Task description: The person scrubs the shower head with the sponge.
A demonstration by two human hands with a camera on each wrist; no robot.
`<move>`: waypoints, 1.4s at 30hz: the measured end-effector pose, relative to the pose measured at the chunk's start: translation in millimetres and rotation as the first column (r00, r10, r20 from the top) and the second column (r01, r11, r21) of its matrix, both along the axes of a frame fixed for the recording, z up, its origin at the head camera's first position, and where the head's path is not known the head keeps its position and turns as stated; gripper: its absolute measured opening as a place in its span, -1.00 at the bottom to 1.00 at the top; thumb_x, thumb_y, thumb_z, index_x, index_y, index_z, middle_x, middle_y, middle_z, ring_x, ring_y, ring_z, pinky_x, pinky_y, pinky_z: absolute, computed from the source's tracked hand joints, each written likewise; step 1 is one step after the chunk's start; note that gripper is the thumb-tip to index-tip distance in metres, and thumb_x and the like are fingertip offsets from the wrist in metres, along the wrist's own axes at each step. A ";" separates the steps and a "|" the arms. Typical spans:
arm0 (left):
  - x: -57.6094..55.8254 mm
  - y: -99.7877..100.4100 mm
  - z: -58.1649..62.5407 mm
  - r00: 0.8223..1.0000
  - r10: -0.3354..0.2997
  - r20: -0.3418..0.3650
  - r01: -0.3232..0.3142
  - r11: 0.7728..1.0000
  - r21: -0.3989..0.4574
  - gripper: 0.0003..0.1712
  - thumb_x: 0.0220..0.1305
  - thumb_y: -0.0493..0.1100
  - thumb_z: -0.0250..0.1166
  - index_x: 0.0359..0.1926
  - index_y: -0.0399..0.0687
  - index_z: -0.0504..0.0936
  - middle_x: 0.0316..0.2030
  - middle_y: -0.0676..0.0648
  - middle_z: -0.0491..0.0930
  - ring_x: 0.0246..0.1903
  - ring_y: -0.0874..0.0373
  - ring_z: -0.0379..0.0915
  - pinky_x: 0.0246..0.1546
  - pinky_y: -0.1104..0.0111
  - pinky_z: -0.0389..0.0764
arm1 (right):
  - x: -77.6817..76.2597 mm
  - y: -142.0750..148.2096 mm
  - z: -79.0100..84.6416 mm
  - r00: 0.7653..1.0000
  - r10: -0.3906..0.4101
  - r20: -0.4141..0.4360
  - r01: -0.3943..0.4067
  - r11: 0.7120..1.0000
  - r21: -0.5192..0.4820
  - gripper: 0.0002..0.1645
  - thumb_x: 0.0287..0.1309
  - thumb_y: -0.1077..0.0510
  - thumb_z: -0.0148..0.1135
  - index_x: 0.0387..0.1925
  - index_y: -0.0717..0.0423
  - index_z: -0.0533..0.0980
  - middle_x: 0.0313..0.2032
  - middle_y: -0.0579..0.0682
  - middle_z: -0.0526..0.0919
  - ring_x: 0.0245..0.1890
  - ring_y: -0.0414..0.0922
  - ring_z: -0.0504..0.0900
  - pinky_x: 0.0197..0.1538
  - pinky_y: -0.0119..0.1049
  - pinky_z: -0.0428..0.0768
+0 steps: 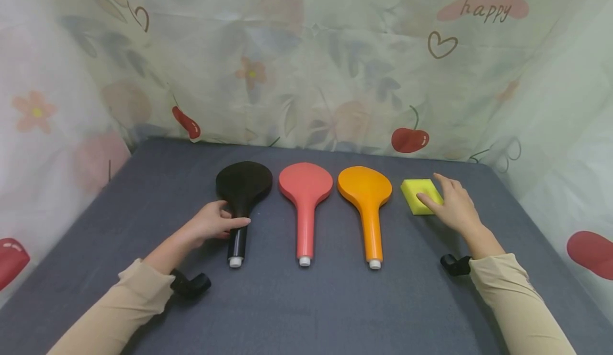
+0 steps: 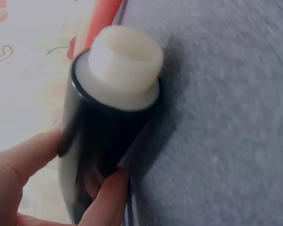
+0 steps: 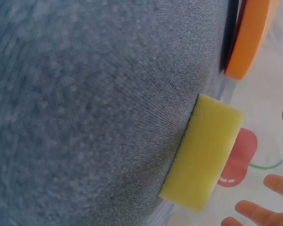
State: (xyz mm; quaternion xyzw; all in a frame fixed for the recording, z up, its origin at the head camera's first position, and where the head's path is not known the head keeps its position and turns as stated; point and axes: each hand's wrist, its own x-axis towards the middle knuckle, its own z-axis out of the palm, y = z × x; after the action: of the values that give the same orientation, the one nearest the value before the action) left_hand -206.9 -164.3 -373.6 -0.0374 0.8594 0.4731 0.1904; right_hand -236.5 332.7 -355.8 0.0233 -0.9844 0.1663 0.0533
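A black handheld shower head (image 1: 243, 182) lies face down at the left of the row, its handle toward me. My left hand (image 1: 213, 222) grips that handle, thumb across one side and fingers on the other. In the left wrist view, the handle's white connector end (image 2: 125, 61) points at the camera. My right hand (image 1: 455, 206) hovers at a yellow sponge (image 1: 419, 192), thumb overlapping it in the head view. The right wrist view shows the fingers (image 3: 259, 214) spread and apart from the sponge.
Between the hands lie a pink shower head (image 1: 305, 184) and an orange shower head (image 1: 365, 187), handles toward me. Grey cloth covers the table (image 1: 306, 312). A printed curtain (image 1: 316, 78) rises behind and at both sides.
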 end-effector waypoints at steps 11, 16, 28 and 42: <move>-3.1 6.3 -1.4 0.999 0.031 0.014 -0.032 0.995 0.097 -0.24 0.17 -0.09 0.31 0.24 -0.46 0.24 -0.20 -0.20 0.53 -0.18 0.09 0.57 -0.13 0.17 0.64 | -1.3 0.4 -5.5 0.999 -0.011 0.049 0.011 1.000 0.000 0.01 0.18 -0.31 0.04 0.36 0.32 0.01 0.24 0.51 0.15 0.14 0.37 0.23 0.08 0.30 0.29; -2.5 6.8 -1.2 0.998 0.066 0.003 -0.066 0.991 0.119 -0.12 0.17 -0.08 0.31 0.31 -0.48 0.08 -0.03 -0.32 0.47 -0.12 0.00 0.58 -0.09 0.14 0.62 | -3.7 0.7 -9.5 0.995 -0.021 0.102 0.021 1.000 0.005 0.08 0.14 -0.32 0.09 0.37 0.33 -0.04 0.21 0.52 0.17 -0.01 0.28 0.31 -0.07 0.15 0.36; 5.2 20.1 14.1 0.992 0.094 -0.085 -0.081 0.985 0.150 0.01 0.15 -0.07 0.32 0.40 -0.34 -0.10 0.11 -0.37 0.32 -0.06 -0.07 0.51 -0.01 0.12 0.58 | -6.8 -1.9 -14.3 0.986 -0.018 0.166 0.015 1.000 0.021 0.17 0.06 -0.29 0.19 0.38 0.36 -0.10 0.15 0.52 0.25 -0.06 0.24 0.35 -0.07 0.11 0.41; 18.1 52.6 26.1 0.978 0.041 -0.204 -0.002 0.983 0.186 -0.07 0.14 -0.11 0.33 0.42 -0.13 0.00 0.04 -0.31 0.35 0.01 -0.14 0.47 0.00 0.08 0.55 | -10.6 -10.5 -9.1 0.981 -0.068 0.182 0.057 0.996 0.065 0.01 0.11 -0.18 0.14 0.35 0.36 -0.01 0.08 0.53 0.29 -0.11 0.24 0.37 -0.11 0.10 0.42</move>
State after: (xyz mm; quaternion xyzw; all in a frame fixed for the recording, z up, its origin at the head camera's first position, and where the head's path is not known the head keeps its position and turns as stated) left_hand -188.8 -111.7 -347.5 0.0205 0.8264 0.5541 0.0976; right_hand -247.2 322.3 -364.9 -0.0214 -0.9898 0.1364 -0.0335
